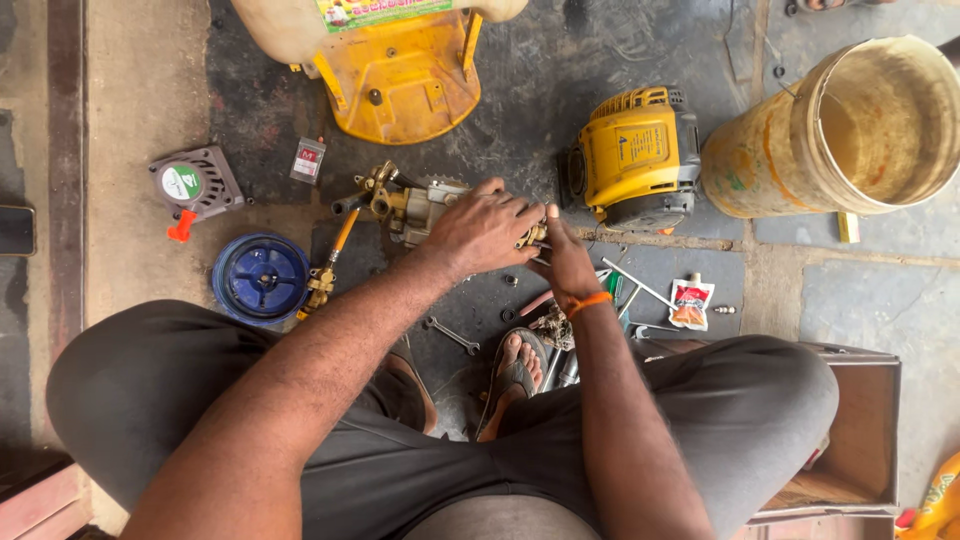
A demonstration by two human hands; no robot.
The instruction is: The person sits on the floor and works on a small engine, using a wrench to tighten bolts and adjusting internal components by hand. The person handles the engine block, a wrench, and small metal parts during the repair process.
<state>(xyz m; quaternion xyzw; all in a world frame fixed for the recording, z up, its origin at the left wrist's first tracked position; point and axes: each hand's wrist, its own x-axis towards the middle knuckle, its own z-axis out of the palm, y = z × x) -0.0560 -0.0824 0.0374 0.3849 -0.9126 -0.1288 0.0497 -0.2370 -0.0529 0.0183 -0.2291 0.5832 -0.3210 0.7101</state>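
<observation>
I sit low over a stained floor. My left hand (485, 228) is clamped over a brass and grey metal pump body (400, 200) lying in front of me. My right hand (565, 258), with an orange band at the wrist, presses in at the pump's right end, fingers closed around a small part or tool that stays hidden from me. A thin orange hose with a brass fitting (330, 265) runs off the pump toward my left knee.
A yellow small engine (635, 155) lies right of the pump, a stained bucket (850, 125) beyond it. A yellow tank base (400, 75) stands ahead. A blue round cover (260, 278), grey recoil starter (195, 185), spanner (450, 335), small tube (690, 303) and box (860, 430) lie around.
</observation>
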